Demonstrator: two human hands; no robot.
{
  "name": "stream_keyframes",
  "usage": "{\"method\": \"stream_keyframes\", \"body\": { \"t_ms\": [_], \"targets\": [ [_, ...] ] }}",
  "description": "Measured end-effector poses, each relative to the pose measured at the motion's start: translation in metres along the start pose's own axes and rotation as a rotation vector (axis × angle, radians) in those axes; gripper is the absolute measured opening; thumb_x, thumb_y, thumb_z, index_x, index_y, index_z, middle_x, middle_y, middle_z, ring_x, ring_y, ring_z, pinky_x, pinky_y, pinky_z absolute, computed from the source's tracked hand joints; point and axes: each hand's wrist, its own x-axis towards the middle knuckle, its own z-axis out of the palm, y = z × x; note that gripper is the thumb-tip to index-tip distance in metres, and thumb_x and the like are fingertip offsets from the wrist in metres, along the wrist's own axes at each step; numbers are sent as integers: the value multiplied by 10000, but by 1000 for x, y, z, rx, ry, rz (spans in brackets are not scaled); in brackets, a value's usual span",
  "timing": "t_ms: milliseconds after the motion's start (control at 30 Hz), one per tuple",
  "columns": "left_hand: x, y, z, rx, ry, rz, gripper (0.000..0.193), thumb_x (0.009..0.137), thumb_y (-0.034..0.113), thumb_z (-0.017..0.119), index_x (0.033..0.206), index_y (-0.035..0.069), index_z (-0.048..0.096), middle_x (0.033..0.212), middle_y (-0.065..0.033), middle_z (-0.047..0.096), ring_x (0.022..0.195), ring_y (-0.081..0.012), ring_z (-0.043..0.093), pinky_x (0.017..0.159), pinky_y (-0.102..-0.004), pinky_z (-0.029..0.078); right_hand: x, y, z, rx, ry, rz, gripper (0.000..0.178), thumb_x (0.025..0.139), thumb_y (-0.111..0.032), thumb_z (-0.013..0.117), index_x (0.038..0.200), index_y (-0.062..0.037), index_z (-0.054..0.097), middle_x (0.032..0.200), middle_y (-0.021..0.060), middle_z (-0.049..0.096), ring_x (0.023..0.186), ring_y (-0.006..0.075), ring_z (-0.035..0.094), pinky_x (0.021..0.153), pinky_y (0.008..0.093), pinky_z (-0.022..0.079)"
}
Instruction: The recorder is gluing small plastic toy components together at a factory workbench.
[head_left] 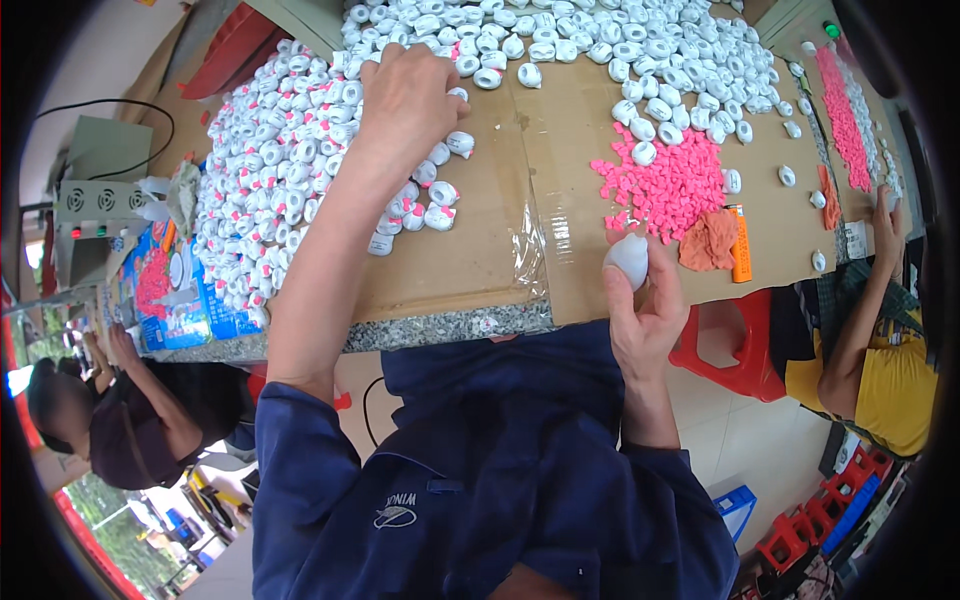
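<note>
My right hand (648,310) is near the front edge of the cardboard-covered table, with thumb and fingers closed around a smooth white rounded plastic piece (627,261). Just beyond it lies a heap of small bright pink pieces (672,185). A crumpled orange lump (709,240) and an orange stick-shaped item (741,245) lie to its right. My left hand (415,95) stretches to the far left, back upward, its fingers bent down among white pieces with pink parts (285,160). Whatever those fingers hold is hidden beneath them.
A large pile of white hollow pieces (600,30) covers the far table. Granite edging (440,328) runs along the front. A red stool (735,350) stands below at right. Two other people sit nearby, one in yellow (890,380) at right, one in dark clothing (150,430) at left.
</note>
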Motion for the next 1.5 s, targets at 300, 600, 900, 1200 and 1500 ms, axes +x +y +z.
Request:
{"method": "stream_keyframes", "body": {
  "t_ms": [300,600,900,1200,1500],
  "targets": [
    [0,6,-5,254,-24,20,241,640,106,682,875,58,651,884,-71,594,922,-260,494,789,-372,379,1,1,-5,26,13,20,329,733,-55,671,1032,8,546,883,91,573,758,157,545,629,240,421],
    [35,25,29,-119,60,427,287,676,59,669,962,61,637,833,-71,603,827,-236,536,734,-326,455,-2,-8,-13,5,-109,34,378,799,13,575,1155,61,456,1037,142,584,956,177,549,850,282,417],
    [-93,63,-14,-1847,-305,-492,284,905,108,468,1151,-33,488,1053,-120,572,883,-159,585,757,-239,485,-2,-18,-24,88,-207,9,424,826,-57,553,1204,62,403,920,95,593,823,124,553,724,241,438],
    [-146,67,9,-2064,-126,-606,300,898,57,471,1181,-41,477,1089,-135,569,960,-198,584,853,-277,469,0,-33,-19,183,-257,123,331,712,-78,710,989,58,592,855,98,614,747,122,566,651,218,438],
    [-147,70,11,-2063,-115,-597,279,884,29,484,1156,-32,506,1059,-119,586,942,-165,582,829,-261,471,-5,-41,-8,77,-212,223,386,760,-242,675,973,74,612,789,59,606,669,89,520,607,199,397]
  ]
}}
